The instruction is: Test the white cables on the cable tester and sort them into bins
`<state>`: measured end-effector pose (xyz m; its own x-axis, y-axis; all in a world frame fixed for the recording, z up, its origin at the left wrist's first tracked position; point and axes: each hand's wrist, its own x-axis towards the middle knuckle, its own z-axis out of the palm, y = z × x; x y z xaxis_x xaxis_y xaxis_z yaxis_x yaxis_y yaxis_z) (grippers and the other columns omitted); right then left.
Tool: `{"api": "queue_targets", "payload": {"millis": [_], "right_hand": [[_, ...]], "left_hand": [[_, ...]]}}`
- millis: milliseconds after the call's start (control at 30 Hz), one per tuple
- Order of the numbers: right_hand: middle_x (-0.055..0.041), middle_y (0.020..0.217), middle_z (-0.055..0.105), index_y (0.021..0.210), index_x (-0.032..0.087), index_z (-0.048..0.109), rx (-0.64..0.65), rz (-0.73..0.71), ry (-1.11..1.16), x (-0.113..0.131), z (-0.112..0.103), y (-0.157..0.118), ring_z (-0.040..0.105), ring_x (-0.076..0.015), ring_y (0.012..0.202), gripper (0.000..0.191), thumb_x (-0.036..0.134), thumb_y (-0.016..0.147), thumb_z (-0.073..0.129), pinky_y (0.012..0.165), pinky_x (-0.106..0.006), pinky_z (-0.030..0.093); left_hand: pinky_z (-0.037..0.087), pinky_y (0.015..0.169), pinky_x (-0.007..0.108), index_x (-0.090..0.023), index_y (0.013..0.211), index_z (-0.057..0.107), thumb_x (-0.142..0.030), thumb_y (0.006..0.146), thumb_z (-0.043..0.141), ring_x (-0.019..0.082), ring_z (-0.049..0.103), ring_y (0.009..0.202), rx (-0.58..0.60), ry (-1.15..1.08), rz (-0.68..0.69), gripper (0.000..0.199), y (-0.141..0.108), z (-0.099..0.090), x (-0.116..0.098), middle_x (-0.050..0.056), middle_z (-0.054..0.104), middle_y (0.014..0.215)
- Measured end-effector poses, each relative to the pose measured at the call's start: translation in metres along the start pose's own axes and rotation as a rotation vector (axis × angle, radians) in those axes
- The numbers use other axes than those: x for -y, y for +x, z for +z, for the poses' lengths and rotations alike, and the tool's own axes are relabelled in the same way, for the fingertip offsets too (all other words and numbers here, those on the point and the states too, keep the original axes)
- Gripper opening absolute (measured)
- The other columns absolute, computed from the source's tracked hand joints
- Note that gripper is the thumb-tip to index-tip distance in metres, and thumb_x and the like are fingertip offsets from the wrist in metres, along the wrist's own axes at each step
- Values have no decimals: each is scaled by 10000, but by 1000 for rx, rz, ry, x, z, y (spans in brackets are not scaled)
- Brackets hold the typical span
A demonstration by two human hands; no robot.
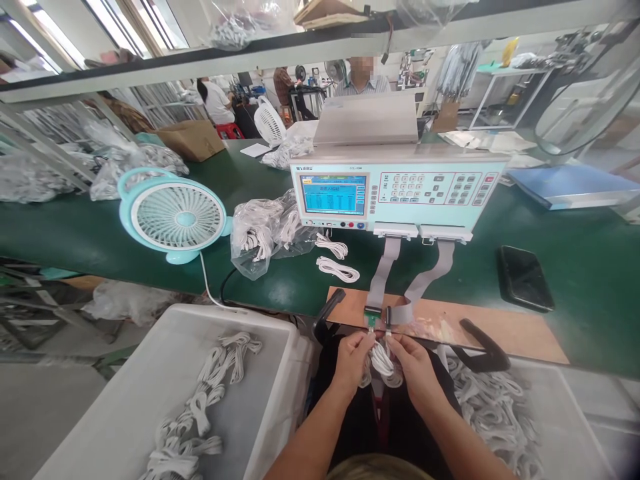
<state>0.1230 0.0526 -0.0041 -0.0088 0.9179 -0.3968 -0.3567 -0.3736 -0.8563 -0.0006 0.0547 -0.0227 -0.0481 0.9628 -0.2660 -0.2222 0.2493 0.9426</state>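
Note:
A coiled white cable (383, 360) hangs between my two hands at the front edge of the board. My left hand (353, 360) pinches one connector end of it, up against a small green circuit board (371, 319). The other end is pinched in my right hand (413, 363), at a dark socket (389, 316). Grey ribbon cables (385, 273) run from these sockets up to the tester (400, 197), whose blue screen is lit. Whether the connectors are fully seated cannot be made out.
A white bin (280, 333) with coiled cables stands at left; more coils (495, 407) lie in a bin at right. A turquoise fan (185, 217), bagged cables (257, 230), two loose coils (338, 269) and a black phone (525, 279) are on the green table. Co-workers sit behind.

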Motion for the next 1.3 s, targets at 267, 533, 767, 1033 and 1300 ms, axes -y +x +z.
{"api": "queue_targets", "payload": {"millis": [267,533,767,1033,1300], "right_hand": [[-14,643,620,749,145,692,-1,36,-59,1,0,-1,560,-181,639,386,485,587,776,589,-237,452],[-23,636,662,655,177,725,-53,52,9,11,9,-2,576,-190,641,419,465,376,847,581,-226,482],[-38,615,666,601,175,724,-132,42,-60,18,14,-7,594,-219,681,432,484,316,825,584,-231,493],[-50,653,671,577,187,672,-68,-19,-104,8,4,0,614,-259,741,371,498,416,795,641,-277,505],[16,507,517,570,172,559,0,-148,-130,-7,10,-8,458,-142,482,427,567,559,720,475,-246,373]], "left_hand": [[297,507,212,-119,522,566,-526,634,660,85,357,497,-96,-3,44,432,2,1,9,-30,420,480],[301,512,234,-131,508,559,-580,638,634,99,365,504,-88,3,139,473,5,1,12,-12,444,487],[287,521,244,-123,512,571,-579,662,621,103,366,505,-88,38,208,483,3,1,12,-10,435,481],[270,501,237,-127,545,562,-544,673,623,101,361,501,-16,-9,102,440,8,3,7,-11,428,490],[282,493,213,-142,524,492,-416,733,591,84,362,501,-13,-54,100,359,-3,15,4,-32,414,500]]}}
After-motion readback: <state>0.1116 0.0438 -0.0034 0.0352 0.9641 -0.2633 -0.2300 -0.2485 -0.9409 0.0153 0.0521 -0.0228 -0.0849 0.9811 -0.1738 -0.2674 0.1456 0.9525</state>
